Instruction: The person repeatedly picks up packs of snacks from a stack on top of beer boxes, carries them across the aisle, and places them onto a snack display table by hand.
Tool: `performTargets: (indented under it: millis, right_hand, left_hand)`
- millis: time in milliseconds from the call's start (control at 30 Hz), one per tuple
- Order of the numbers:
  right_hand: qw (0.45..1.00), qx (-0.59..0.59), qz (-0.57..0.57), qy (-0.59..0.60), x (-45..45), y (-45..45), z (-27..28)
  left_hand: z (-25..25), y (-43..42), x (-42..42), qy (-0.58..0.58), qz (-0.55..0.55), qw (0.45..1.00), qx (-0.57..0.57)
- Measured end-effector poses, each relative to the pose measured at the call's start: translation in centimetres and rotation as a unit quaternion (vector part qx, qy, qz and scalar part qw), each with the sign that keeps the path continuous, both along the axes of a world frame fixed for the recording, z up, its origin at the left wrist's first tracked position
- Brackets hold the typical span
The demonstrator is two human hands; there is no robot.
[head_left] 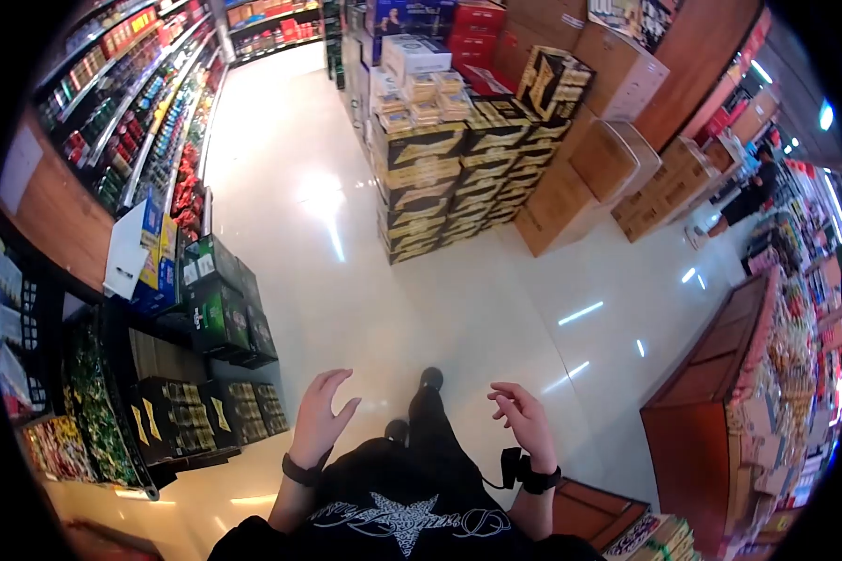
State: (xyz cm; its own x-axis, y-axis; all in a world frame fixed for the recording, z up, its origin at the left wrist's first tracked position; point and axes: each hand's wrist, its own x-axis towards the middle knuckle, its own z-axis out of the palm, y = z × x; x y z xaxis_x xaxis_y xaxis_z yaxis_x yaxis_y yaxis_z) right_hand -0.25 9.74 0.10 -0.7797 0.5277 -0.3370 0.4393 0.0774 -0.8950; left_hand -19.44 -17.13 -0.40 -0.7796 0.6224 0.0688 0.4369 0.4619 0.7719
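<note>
My left hand (320,417) is raised in front of my body with thumb and fingers apart and nothing in it. To the right, my right hand (526,423) is also in the air, its fingers loosely bent and holding nothing. Each wrist wears a black band, and a small dark piece with a cord (508,467) hangs at the right one. Neither hand touches any goods. Nearest on the left stand black-and-gold cartons of cans (253,409) and a stack of dark green cartons (223,301).
A tall stack of black-and-gold cartons (421,192) stands ahead, beside brown cardboard boxes (561,206). Shelves of drinks (140,122) line the left. On the right is a wooden display stand (692,449) piled with packets. A person (750,192) is farther off at the right.
</note>
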Motion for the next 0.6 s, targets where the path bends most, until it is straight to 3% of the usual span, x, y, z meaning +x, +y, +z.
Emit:
performTargets:
  millis: [300, 600]
  right_hand:
    - [0.998, 0.019, 0.039, 0.044, -8.7, 8.9, 1.1]
    - [0.997, 0.017, 0.032, 0.072, -11.6, 16.2, 1.6]
  left_hand:
    - [1.1, 6.4, -5.1, 0.045, 0.044, 0.998, 0.011]
    - [0.8, 13.5, -8.8, 0.063, 0.055, 0.996, -0.026]
